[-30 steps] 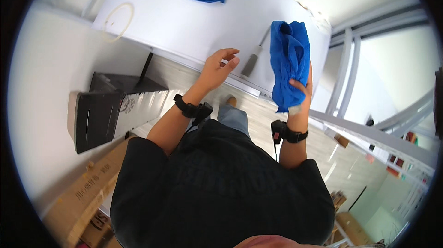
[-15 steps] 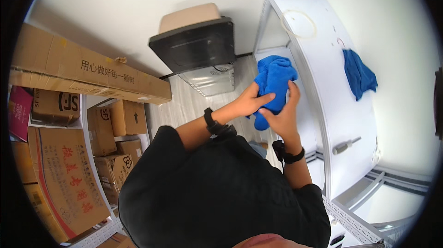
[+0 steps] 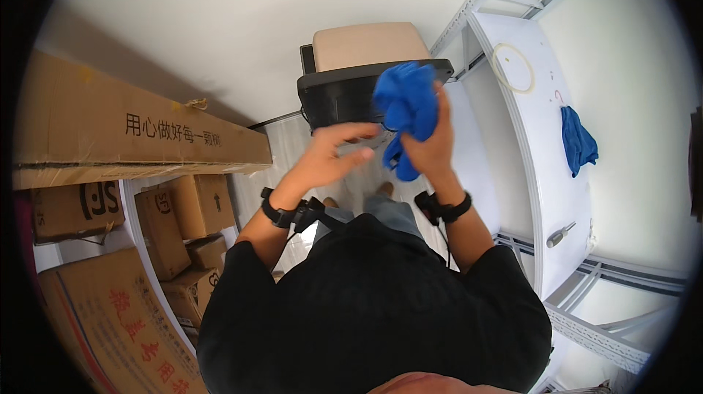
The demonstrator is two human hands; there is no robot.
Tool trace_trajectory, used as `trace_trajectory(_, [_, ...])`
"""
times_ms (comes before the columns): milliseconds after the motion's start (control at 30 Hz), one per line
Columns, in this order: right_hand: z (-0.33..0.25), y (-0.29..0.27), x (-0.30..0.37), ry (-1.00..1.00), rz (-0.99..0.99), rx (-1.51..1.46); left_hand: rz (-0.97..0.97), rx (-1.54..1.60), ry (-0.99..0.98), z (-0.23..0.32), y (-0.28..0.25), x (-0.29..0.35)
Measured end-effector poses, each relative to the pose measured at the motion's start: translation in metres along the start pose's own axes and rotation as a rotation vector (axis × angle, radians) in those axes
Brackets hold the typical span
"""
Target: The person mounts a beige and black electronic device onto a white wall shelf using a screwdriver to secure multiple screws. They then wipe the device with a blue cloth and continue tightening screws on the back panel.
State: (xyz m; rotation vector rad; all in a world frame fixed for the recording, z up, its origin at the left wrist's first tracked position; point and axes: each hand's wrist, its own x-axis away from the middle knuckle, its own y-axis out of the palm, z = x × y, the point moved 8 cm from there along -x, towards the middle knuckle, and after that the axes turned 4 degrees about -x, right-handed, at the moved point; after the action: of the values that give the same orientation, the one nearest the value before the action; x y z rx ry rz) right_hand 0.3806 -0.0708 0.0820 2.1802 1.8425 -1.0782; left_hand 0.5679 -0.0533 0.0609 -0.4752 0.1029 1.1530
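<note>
Between the long carton [image 3: 146,127] on our left and the white shelf [image 3: 538,152] on our right, we find the blue cloth [image 3: 410,94] bunched and held up, overlapping the beige-topped black unit [image 3: 370,46] from our viewpoint. Our right hand [image 3: 433,143] is gripping the bundle from its right side, and a loose end hangs below. Our left hand [image 3: 327,160] is open, thumb and fingers parted, its fingertips right by the cloth's left edge (blur prevents us from telling whether they touch).

In our judgement, sound handling calls for a firm but not crushing right grip, so that the folds keep together. The left palm would do best under the hanging end, taking up slack before the right changes its hold. We advise keeping loose folds clear of the unit's edge, where they could catch. On the shelf we note a screwdriver [image 3: 562,234] and a second blue cloth [image 3: 578,143], both well apart from the hands.
</note>
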Motion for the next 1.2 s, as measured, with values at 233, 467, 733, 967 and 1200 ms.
trace_trajectory(233, [0.039, -0.031, -0.08, -0.008, 0.013, 0.423, 0.505, -0.509, -0.238, -0.028, -0.108, -0.004])
trace_trajectory(467, [0.054, 0.002, -0.082, 0.022, -0.078, 0.46, 0.477, -0.477, -0.338, -0.07, -0.121, -0.008])
trace_trajectory(733, [0.018, 0.051, -0.077, -0.101, -0.156, 0.565, 0.356, -0.358, -0.244, -0.088, -0.131, -0.017])
trace_trajectory(967, [-0.031, 0.123, -0.06, -0.116, -0.157, 0.583, 0.267, -0.235, -0.136, -0.099, -0.128, -0.025])
trace_trajectory(1200, [-0.073, 0.175, -0.045, -0.138, -0.243, 0.519, 0.177, -0.205, -0.119, -0.113, -0.133, -0.026])
